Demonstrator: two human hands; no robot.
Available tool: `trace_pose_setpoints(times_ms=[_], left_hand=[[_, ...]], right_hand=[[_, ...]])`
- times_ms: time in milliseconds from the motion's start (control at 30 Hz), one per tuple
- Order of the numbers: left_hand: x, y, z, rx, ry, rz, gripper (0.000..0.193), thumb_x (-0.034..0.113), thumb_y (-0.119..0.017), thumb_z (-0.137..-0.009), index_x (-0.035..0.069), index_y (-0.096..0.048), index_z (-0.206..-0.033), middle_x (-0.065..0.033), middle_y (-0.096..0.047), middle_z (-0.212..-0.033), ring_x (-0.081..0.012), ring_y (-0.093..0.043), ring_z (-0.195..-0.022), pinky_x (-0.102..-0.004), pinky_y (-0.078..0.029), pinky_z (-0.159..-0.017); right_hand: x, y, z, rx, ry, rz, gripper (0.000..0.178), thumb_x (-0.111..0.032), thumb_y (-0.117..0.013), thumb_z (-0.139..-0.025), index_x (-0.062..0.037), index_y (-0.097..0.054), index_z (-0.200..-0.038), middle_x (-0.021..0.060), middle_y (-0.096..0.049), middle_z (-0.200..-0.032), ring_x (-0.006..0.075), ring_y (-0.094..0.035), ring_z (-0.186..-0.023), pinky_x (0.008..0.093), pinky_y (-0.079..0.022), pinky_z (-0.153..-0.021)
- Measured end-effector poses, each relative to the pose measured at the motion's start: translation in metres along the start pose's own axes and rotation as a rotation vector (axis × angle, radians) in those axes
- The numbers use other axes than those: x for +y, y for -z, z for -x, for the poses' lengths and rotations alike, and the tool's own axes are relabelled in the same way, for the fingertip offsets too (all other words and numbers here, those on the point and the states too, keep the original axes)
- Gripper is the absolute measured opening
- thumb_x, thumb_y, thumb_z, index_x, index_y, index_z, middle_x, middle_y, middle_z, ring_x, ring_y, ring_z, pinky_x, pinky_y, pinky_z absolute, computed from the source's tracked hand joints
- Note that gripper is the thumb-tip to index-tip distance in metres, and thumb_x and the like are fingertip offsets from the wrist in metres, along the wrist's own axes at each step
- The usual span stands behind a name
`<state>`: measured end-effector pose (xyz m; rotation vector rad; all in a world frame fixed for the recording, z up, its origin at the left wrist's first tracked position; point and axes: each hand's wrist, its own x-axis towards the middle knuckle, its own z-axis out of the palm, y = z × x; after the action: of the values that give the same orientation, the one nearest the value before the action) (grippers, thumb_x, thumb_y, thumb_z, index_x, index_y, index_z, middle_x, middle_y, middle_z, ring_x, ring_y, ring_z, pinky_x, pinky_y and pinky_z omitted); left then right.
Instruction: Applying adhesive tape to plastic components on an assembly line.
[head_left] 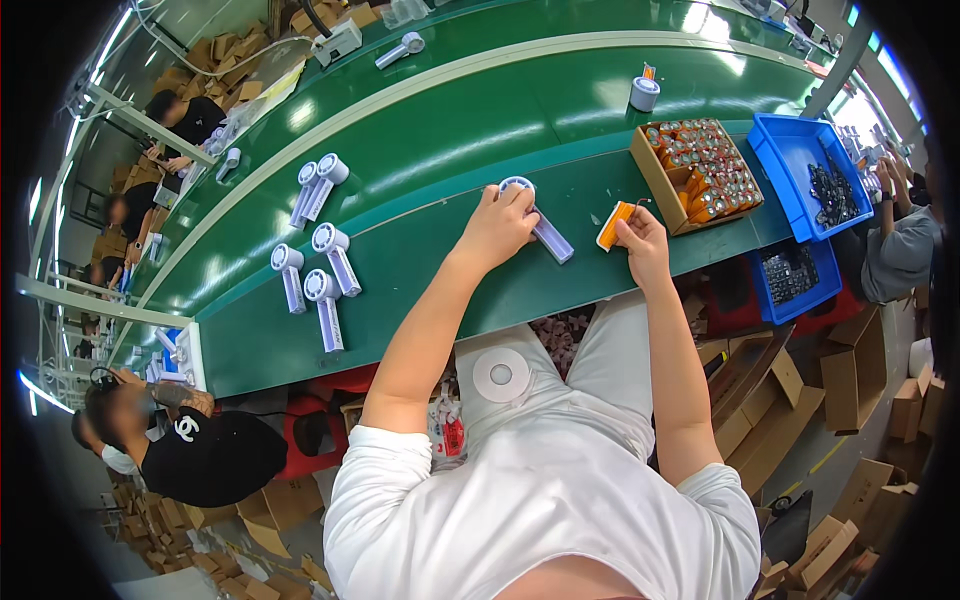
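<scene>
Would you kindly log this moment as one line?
left hand: holding pale fan; right hand: holding orange piece; nearby: cardboard box, blue bins

The head of the fan [552, 239] is partly covered by the left hand [499, 228]; the orange block [613, 226], by the right hand [646, 244]. Black parts [836, 196] in the blue tray [792, 150] are too small to be identified. The white shirt [530, 490] is cut off below.

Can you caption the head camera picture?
Left hand on a pale fan, right hand holding an orange piece.

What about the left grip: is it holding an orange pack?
No, left grip is on a lavender fan; right grip holds the orange pack.
</scene>
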<state>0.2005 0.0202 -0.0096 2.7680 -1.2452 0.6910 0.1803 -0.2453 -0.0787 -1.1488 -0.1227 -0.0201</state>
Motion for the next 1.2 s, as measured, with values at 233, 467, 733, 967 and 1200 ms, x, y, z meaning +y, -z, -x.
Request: trace_pose_setpoints(times_ms=[233, 467, 733, 967, 1200], left_hand=[[-0.017, 0.007, -0.021, -0.250, 0.156, 0.377, 0.016, 0.016, -0.081, -0.066, 0.011, -0.069, -0.076, -0.0045, -0.055, -0.097, -0.0225, -0.055, -0.098, -0.0387, -0.045, -0.080], [-0.026, -0.049, -0.008, 0.362, 0.526, 0.824, 0.024, 0.019, -0.076, -0.075, 0.007, -0.070, -0.094, -0.0072, -0.061, -0.101, -0.0186, -0.060, -0.094, -0.0306, -0.049, -0.084], [-0.034, -0.071, -0.001, 0.332, 0.512, 1.174, 0.029, 0.021, -0.055, -0.082, 0.001, -0.069, -0.098, -0.0088, -0.069, -0.089, -0.0180, -0.064, -0.081, -0.0284, -0.050, -0.076], [-0.033, -0.065, 0.001, 0.336, 0.454, 1.087, 0.028, 0.021, -0.053, -0.081, 0.003, -0.070, -0.094, -0.0129, -0.068, -0.086, -0.0229, -0.064, -0.077, -0.0313, -0.050, -0.070], [-0.036, -0.069, 0.004, 0.396, 0.419, 1.025, 0.026, 0.019, -0.052, -0.080, 0.004, -0.071, -0.090, -0.0130, -0.069, -0.085, -0.0282, -0.065, -0.070, -0.0345, -0.051, -0.065]], right_hand=[[-0.002, 0.002, -0.001, 0.014, -0.014, 0.022, 0.028, -0.011, -0.067, -0.090, 0.0024, -0.057, -0.113, 0.0036, -0.064, -0.098, 0.0090, -0.062, -0.087, 0.0221, -0.050, -0.074], [-0.004, -0.008, -0.003, 0.060, -0.013, 0.002, 0.033, -0.010, -0.067, -0.090, 0.0017, -0.054, -0.118, 0.0045, -0.062, -0.101, 0.0103, -0.062, -0.090, 0.0233, -0.051, -0.076], [-0.021, -0.043, 0.010, -0.032, 0.199, 0.401, 0.026, -0.003, -0.072, -0.083, 0.0008, -0.059, -0.105, 0.0081, -0.059, -0.109, 0.0090, -0.056, -0.086, 0.0207, -0.048, -0.076], [-0.037, -0.110, 0.005, -0.160, 0.085, 0.903, 0.032, -0.002, -0.075, -0.080, 0.0016, -0.063, -0.109, 0.0062, -0.064, -0.094, 0.0107, -0.060, -0.076, 0.0264, -0.056, -0.067], [-0.033, -0.126, 0.002, -0.294, 0.282, 1.345, 0.035, -0.010, -0.074, -0.080, -0.0046, -0.064, -0.114, 0.0089, -0.062, -0.081, 0.0203, -0.063, -0.071, 0.0309, -0.054, -0.063]])
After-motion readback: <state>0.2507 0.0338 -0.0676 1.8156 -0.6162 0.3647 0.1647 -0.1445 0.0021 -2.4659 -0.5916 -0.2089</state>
